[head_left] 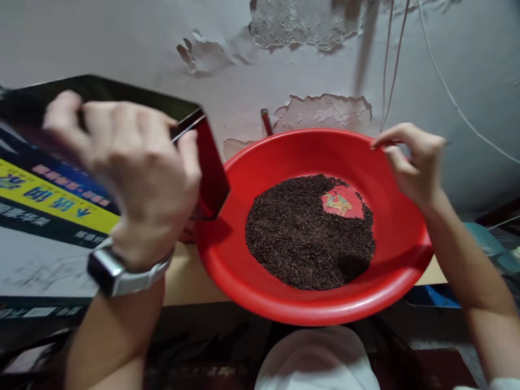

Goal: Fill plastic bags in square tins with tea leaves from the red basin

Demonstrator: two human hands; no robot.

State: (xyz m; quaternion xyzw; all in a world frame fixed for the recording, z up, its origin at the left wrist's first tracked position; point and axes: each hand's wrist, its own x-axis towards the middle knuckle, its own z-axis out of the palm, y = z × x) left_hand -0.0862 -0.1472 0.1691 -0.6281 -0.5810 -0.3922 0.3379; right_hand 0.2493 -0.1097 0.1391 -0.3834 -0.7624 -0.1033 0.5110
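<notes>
A wide red plastic basin [390,281] holds a layer of dark, thin loose leaves or grains [300,238], which look like dry tea. Part of the basin's floor, with a printed coloured pattern [339,201], shows through at the right. My left hand [142,146], with a watch on the wrist, is closed over the edge of an open box-shaped tin [211,173], dark inside and deep red at its end. That end hangs over the basin's left rim. My right hand [418,162] pinches the basin's far right rim between thumb and fingers.
A large printed carton [52,244] stands at the left, under the tin. The basin rests on a pale tabletop [190,276]. Behind is a wall [227,70] with peeling paint and hanging white cables [450,100]. A teal item [487,241] lies at the right.
</notes>
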